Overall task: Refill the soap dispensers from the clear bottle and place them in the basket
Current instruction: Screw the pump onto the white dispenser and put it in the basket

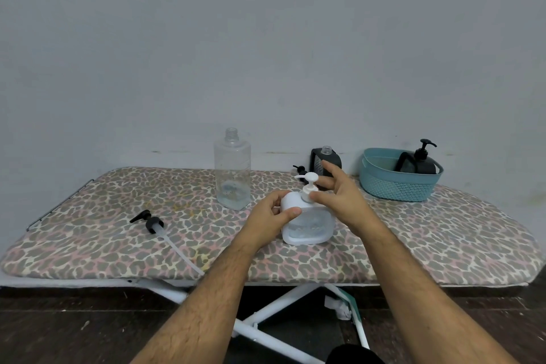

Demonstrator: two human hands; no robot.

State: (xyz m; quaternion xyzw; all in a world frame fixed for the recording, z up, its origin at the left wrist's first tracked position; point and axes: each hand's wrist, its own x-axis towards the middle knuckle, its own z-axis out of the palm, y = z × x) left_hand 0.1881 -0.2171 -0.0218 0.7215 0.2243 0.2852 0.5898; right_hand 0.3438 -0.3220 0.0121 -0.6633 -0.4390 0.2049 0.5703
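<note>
Standing on an ironing board (88,245) with a leopard-print cover, a white soap dispenser (307,223) sits near the front edge, slightly right of centre. The left hand (270,217) grips its upper left shoulder, thumb across the front face and fingers curled behind. The right hand (339,195) pinches the collar of the white pump (308,183) between thumb and a finger, the remaining fingers spread upward and relaxed.

Behind and to the left of the dispenser stands the clear bottle (232,170), uncapped, upright, with a shallow layer of liquid at its base. Just behind the right hand, close to the wall, stands a black dispenser (325,161) with its neck open; the raised fingers partly hide it, and a small black pump head (300,170) lies just to its left. A second black pump (150,221) with a long pale tube lies on the cover well to the left, the tube reaching the front edge.

At the right rear sits a teal perforated basket (399,186) holding a black dispenser with pump fitted (421,161).

The board has white crossed legs (266,316) on a dark wooden floor (74,328), against a plain pale grey wall (266,38).

Count: dispensers, three; clear bottles, one; loose pumps, two; baskets, one.
</note>
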